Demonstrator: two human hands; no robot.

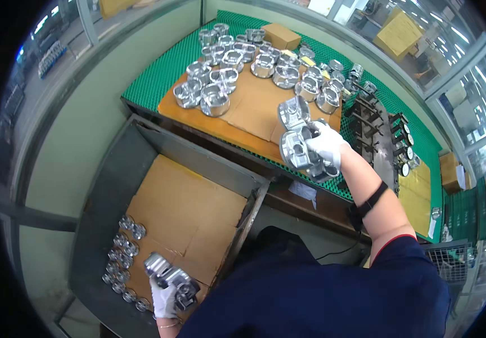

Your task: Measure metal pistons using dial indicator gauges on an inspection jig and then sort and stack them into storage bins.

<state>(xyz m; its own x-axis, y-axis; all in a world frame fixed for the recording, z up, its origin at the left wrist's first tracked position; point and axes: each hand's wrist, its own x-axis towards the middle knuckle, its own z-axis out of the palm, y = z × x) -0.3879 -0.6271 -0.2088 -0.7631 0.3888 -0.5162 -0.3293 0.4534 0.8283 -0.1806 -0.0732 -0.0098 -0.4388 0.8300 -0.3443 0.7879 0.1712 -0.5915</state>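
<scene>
My gloved left hand [164,299] is closed around a cluster of silver pistons [167,276] inside the gray bin [105,183]; I can't tell whether they touch the cardboard lining [189,197]. Other pistons [121,258] stand along the bin's left side. My gloved right hand [326,142] grasps a second bunch of pistons [295,149] above the front edge of the green-covered table [150,93], where more pistons [215,101] stand grouped near a cardboard box [281,36].
</scene>
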